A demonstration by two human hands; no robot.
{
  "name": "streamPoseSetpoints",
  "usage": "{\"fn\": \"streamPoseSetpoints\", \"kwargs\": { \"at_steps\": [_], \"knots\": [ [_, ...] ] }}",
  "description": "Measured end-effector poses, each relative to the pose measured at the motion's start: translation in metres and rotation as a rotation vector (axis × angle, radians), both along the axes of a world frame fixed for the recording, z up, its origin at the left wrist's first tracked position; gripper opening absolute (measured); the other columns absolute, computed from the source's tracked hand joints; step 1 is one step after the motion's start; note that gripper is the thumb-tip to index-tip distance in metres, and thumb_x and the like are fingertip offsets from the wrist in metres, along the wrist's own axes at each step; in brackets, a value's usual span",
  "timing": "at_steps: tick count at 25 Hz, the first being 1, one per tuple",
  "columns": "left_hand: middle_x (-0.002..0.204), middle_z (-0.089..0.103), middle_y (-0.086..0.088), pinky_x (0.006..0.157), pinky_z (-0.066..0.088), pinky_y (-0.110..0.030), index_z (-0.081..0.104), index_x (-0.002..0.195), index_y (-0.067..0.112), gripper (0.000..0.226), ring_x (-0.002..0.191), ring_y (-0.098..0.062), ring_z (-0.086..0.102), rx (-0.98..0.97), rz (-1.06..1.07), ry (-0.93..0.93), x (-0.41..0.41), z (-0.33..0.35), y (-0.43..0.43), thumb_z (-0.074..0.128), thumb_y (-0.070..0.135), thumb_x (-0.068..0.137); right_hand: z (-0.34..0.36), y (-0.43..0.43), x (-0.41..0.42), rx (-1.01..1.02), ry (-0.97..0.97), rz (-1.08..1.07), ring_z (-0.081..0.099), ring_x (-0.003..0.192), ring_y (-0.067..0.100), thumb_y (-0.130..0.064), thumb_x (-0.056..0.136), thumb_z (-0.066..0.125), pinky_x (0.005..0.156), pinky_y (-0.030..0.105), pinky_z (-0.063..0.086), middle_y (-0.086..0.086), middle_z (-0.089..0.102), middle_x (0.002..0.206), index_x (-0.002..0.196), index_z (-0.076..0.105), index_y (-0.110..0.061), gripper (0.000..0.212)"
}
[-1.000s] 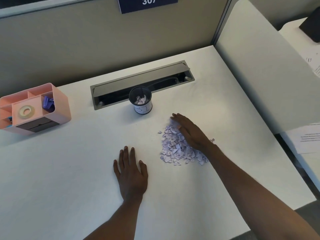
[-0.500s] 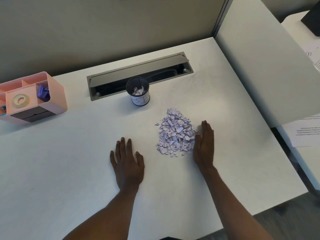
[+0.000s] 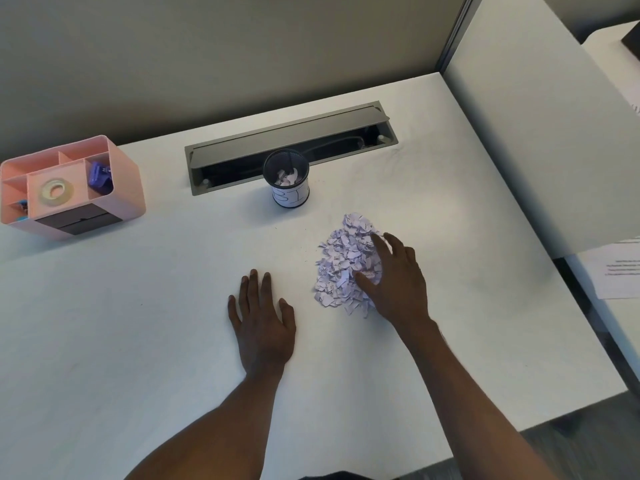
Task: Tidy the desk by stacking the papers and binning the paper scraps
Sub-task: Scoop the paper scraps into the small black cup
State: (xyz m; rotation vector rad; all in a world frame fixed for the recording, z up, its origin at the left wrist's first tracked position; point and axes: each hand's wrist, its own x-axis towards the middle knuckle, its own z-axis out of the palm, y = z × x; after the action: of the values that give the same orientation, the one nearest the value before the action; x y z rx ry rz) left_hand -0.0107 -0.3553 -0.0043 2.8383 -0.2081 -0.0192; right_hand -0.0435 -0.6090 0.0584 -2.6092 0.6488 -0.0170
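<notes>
Scooping well means curling the right hand [image 3: 398, 282], spread open on the scrap pile [image 3: 337, 265] near the mesh cup [image 3: 290, 197], round a compact handful while the left hand [image 3: 263, 323] lies flat on the desk [image 3: 138, 323].

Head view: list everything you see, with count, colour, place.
desk: 1, white, fills the view
paper scraps: 1 pile, pale lilac, centre-right of desk
mesh cup: 1, black with white label, in front of cable tray, a few scraps inside
cable tray: 1, grey, lid open, rear of desk
organiser: 1, pink, rear left
tape roll: 1, clear, in organiser
clips: count unclear, purple, in organiser
printed sheet: 1, white, right edge, off the desk
left hand: flat on desk, left of pile
right hand: spread on pile's right side
</notes>
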Motion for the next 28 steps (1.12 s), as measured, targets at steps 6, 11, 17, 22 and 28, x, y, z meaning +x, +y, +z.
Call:
{"fn": "streamPoseSetpoints", "kwargs": {
  "at_steps": [6,11,17,22,28],
  "knots": [
    [0.173,0.026,-0.003,0.131,0.014,-0.053,0.035,0.161,0.018,0.061,0.163,-0.021,0.017,-0.013,-0.006,-0.004,0.000,0.000,-0.001,0.038,0.037,0.103,0.000,0.022,0.022,-0.080,0.095,0.089,0.051,0.122,0.026,-0.018,0.086,0.071,0.077,0.038,0.056,0.002,0.054,0.134,0.128,0.062,-0.026,0.044],
    [0.174,0.025,-0.003,0.131,0.014,-0.053,0.033,0.162,0.019,0.061,0.163,-0.021,0.016,-0.019,-0.006,0.004,-0.001,0.000,0.000,0.038,0.037,0.104,-0.021,0.017,0.031,0.036,0.017,0.043,0.060,0.084,0.028,-0.001,0.086,0.058,0.061,0.027,0.041,0.002,0.058,0.089,0.080,0.061,-0.010,0.011],
    [0.175,0.023,-0.003,0.132,0.014,-0.053,0.033,0.162,0.019,0.061,0.163,-0.021,0.015,-0.014,-0.003,0.022,0.000,0.001,-0.001,0.039,0.037,0.104,0.033,0.008,0.055,0.217,-0.164,0.065,0.069,0.090,0.024,-0.001,0.086,0.074,0.085,0.031,0.054,0.015,0.073,0.100,0.096,0.077,-0.002,0.011],
    [0.176,0.019,-0.002,0.132,0.013,-0.053,0.031,0.164,0.020,0.061,0.164,-0.020,0.012,-0.010,-0.015,0.040,-0.001,0.002,0.000,0.038,0.037,0.106,0.089,0.019,0.118,0.396,-0.360,0.085,0.065,0.082,0.001,-0.002,0.082,0.078,0.079,0.019,0.054,0.008,0.074,0.096,0.095,0.078,-0.004,0.013],
    [0.177,0.015,0.000,0.133,0.011,-0.052,0.027,0.165,0.023,0.061,0.164,-0.018,0.008,-0.006,-0.009,0.067,0.001,0.002,0.001,0.038,0.039,0.107,0.092,0.044,0.214,0.279,-0.229,0.184,0.067,0.085,0.022,-0.007,0.083,0.078,0.075,0.027,0.054,0.012,0.075,0.101,0.101,0.079,-0.005,0.018]
  ]
}}
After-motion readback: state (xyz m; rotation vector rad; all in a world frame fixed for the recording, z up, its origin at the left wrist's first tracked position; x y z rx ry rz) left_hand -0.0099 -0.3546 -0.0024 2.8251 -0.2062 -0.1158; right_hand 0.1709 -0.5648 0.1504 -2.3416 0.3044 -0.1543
